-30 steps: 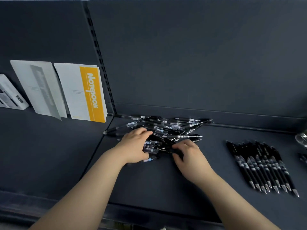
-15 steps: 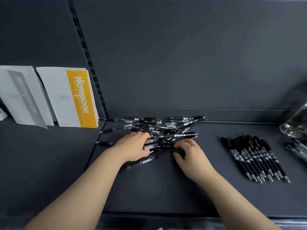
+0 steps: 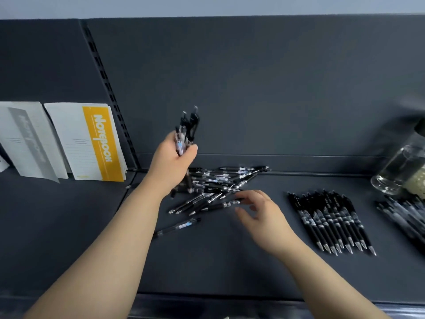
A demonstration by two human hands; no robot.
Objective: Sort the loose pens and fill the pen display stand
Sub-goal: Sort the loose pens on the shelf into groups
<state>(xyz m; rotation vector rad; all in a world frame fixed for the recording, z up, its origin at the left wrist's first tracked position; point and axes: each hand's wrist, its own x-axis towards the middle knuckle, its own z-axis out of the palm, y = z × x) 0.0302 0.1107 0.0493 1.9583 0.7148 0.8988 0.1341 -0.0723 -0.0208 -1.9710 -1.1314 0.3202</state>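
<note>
Landmark: the heap of loose pens [image 3: 220,183] at the middle of the dark shelf [image 3: 207,261].

Nearest to the viewer, one stray pen [image 3: 177,226] lies in front of the heap, apart from it, angled with its tip to the lower left; it probably slid off the heap.

The right hand [image 3: 257,214] hovers just in front of the heap's right edge, fingers spread and slightly curled, holding nothing; the hand is blurred, so contact with the nearest pen cannot be confirmed; the posture suggests a reach for the next pen.

To the right of the heap, well apart from it, lies a sorted row of black pens [image 3: 331,222], parallel, tips toward the viewer; this layout keeps one type together for loading.

The heap itself is a crossed tangle of black pens with clear barrels, labels and silver tips.

The left hand [image 3: 174,162] is raised above the heap's left end, closed round a bundle of pens [image 3: 187,132], held roughly upright, clip ends up; this gathers one type in a single grasp.

Far right of the heap stands a clear glass jar [image 3: 400,171] with more pens [image 3: 402,215] before it; far left, notebooks [image 3: 87,141] lean on the back panel.

No display stand can be identified in view.
</note>
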